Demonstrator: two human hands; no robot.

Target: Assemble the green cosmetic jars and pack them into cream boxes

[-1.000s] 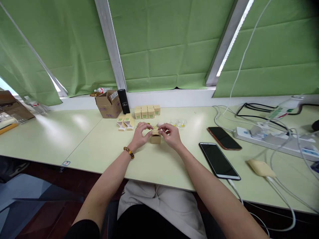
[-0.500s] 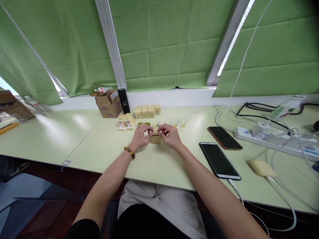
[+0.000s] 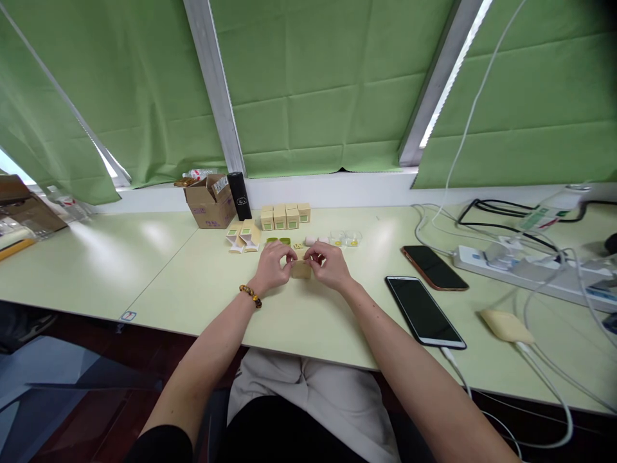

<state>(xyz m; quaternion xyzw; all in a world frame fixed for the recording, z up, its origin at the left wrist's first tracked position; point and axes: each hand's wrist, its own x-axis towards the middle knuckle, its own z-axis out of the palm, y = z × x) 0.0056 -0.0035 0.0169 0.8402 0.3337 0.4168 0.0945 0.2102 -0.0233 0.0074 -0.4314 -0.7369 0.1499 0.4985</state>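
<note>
A small tan cardboard box (image 3: 301,271) stands on the table between my hands. My left hand (image 3: 274,263) pinches its upper left edge, fingers curled. On the opposite side my right hand (image 3: 328,262) grips the upper right edge in the same way. The fingertips partly cover the top flap. Just behind the hands lie green pieces (image 3: 278,241), tiny yellowish bits (image 3: 297,245) and a pale pink roll (image 3: 315,241). Two clear cups (image 3: 345,239) with something yellow in them stand to the right.
Several closed small boxes (image 3: 286,217) stand at the back, with two opened boxes (image 3: 243,236) left of them. A larger carton (image 3: 211,204) and a black cylinder (image 3: 240,196) are behind. Two phones (image 3: 425,312), a power strip (image 3: 530,273) and cables lie on the right.
The dark gap under the box's top flap is no longer visible; the flap sits lower. Both hands keep nearly the same place, and the pink roll shows more.
</note>
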